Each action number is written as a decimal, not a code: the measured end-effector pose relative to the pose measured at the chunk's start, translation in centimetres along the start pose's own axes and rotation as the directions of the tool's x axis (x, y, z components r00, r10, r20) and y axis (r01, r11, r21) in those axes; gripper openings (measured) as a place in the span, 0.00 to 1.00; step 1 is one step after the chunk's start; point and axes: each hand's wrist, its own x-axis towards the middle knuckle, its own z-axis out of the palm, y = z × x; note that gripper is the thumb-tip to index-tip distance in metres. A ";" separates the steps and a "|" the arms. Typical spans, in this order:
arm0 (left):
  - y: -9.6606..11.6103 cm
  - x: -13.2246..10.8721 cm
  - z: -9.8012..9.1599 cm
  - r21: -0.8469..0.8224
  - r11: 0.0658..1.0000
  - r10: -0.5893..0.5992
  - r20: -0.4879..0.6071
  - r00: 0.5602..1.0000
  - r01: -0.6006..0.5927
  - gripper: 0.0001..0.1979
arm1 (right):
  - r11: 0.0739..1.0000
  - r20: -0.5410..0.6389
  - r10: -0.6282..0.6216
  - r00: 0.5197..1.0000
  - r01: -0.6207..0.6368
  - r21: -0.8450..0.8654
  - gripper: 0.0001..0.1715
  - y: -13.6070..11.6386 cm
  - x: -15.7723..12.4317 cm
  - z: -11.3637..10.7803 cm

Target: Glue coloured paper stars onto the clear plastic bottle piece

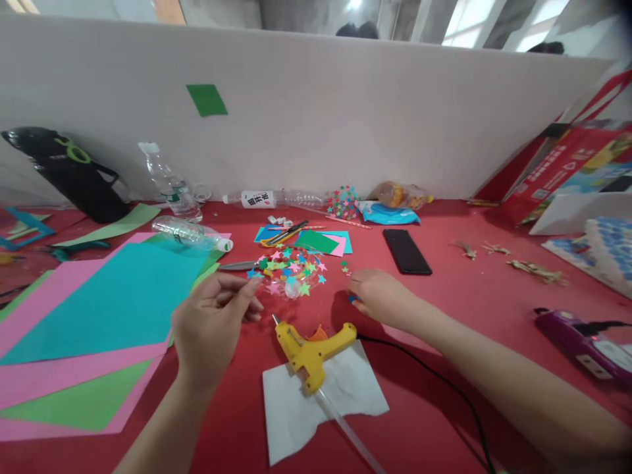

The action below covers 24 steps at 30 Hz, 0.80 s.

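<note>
My left hand (214, 319) hovers left of a yellow glue gun (311, 355), its fingers curled and thumb near the fingertips; whether something small is between them cannot be made out. Ahead of it a clear plastic piece covered in colourful paper stars (291, 270) rests on the red table. My right hand (378, 297) is down at the table, right of the star-covered piece, fingers bent together beside a small blue star (351, 299). A few small stars (344, 266) lie just beyond it. The glue gun lies on a white tissue (291, 408), nozzle pointing to the upper left.
Coloured paper sheets (108, 296) and clear bottles (175, 191) are at the left. Scissors (239, 266), a cutter (285, 235) and a star-covered ball (343, 202) lie farther back. A black phone (407, 251) and purple power strip (585, 342) are at the right; a cord crosses beneath my right arm.
</note>
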 end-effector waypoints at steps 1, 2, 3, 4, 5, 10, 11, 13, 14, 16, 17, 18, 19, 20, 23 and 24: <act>0.0 -0.2 0.0 0.004 1.000 0.014 0.020 1.000 -0.014 0.11 | 1.000 -0.004 -0.010 1.000 0.010 -0.008 0.08 -0.1 0.1 0.4; -0.1 -0.3 0.1 0.002 1.000 0.024 0.043 0.999 -0.024 0.11 | 1.000 -0.010 -0.020 1.000 0.020 -0.013 0.09 -0.1 0.2 0.8; -0.1 -0.4 0.1 0.000 0.999 0.035 0.061 0.998 -0.035 0.10 | 0.999 -0.017 -0.029 0.999 0.028 -0.014 0.10 -0.2 0.3 1.1; -0.1 -0.5 0.2 0.000 0.999 0.047 0.073 0.996 -0.047 0.11 | 0.999 -0.026 -0.037 0.999 0.036 -0.009 0.10 -0.2 0.4 1.4; -0.1 -0.6 0.2 0.007 0.998 0.056 0.084 0.995 -0.057 0.11 | 0.999 -0.039 -0.041 0.998 0.041 0.002 0.11 -0.1 0.5 1.6; -0.2 -1.7 0.3 0.085 0.987 0.131 0.060 0.990 -0.136 0.10 | 0.988 -0.166 0.027 0.986 -0.001 0.156 0.12 0.3 0.5 1.0; -0.2 -2.0 0.2 0.124 0.977 0.166 0.086 0.982 -0.176 0.09 | 0.978 -0.194 0.048 0.980 -0.006 0.209 0.12 0.3 0.4 0.6; -0.4 -2.6 0.3 0.241 0.919 0.266 0.203 0.942 -0.312 0.12 | 0.945 -0.231 0.068 0.971 0.011 0.326 0.13 -0.1 0.1 -0.6; -0.5 -2.8 0.4 0.275 0.886 0.301 0.272 0.914 -0.374 0.13 | 0.922 -0.240 0.071 0.968 0.029 0.387 0.14 -0.5 -0.2 -1.2; -0.5 -3.1 0.8 0.278 0.865 0.301 0.377 0.876 -0.417 0.17 | 0.873 -0.244 0.068 0.967 0.061 0.484 0.13 -1.5 -0.7 -2.3; -0.4 -3.3 1.1 0.257 0.888 0.262 0.402 0.878 -0.382 0.17 | 0.827 -0.238 0.084 0.968 0.066 0.559 0.12 -2.0 -0.9 -2.6; -0.4 -3.4 1.4 0.229 0.920 0.204 0.415 0.887 -0.319 0.17 | 0.697 -0.203 0.129 0.971 0.057 0.715 0.09 -2.4 -1.0 -2.9; -0.3 -3.4 1.7 0.195 0.950 0.142 0.427 0.893 -0.244 0.15 | 0.571 -0.168 0.152 0.974 0.052 0.819 0.07 -2.8 -1.2 -3.0; -0.3 -3.5 2.0 0.153 0.973 0.092 0.437 0.895 -0.174 0.13 | 0.440 -0.133 0.168 0.977 0.046 0.897 0.06 -3.2 -1.2 -3.0; -0.3 -3.6 2.7 0.012 0.999 0.028 0.463 0.886 -0.038 0.05 | 0.223 -0.100 0.175 0.980 0.059 0.973 0.08 -3.7 -1.3 -2.6; -0.3 -3.6 2.9 -0.023 1.000 0.016 0.474 0.880 -0.006 0.05 | 0.202 -0.109 0.173 0.979 0.073 0.977 0.09 -3.8 -1.3 -2.5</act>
